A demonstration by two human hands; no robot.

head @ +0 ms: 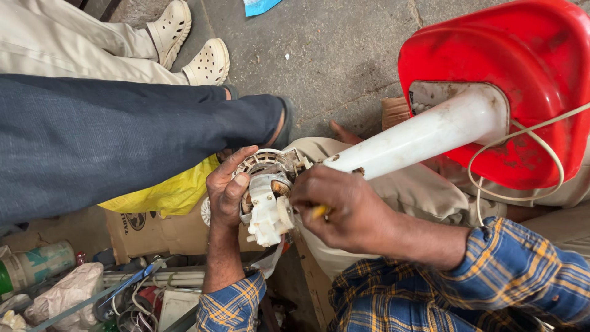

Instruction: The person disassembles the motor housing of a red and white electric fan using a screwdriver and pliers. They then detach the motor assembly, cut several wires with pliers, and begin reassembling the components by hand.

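We see the left hand (226, 193) gripping the white fan motor (268, 193) while the right hand (344, 209) pinches a yellow-handled tool (319, 211) against it.

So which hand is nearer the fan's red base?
Right. The right hand works at the motor end of the white pole that leads to the red base; the left hand grips the motor's far side.

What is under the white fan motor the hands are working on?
Under the motor lie a cardboard box and a yellow bag. The left hand and right hand cover whatever lies directly below.
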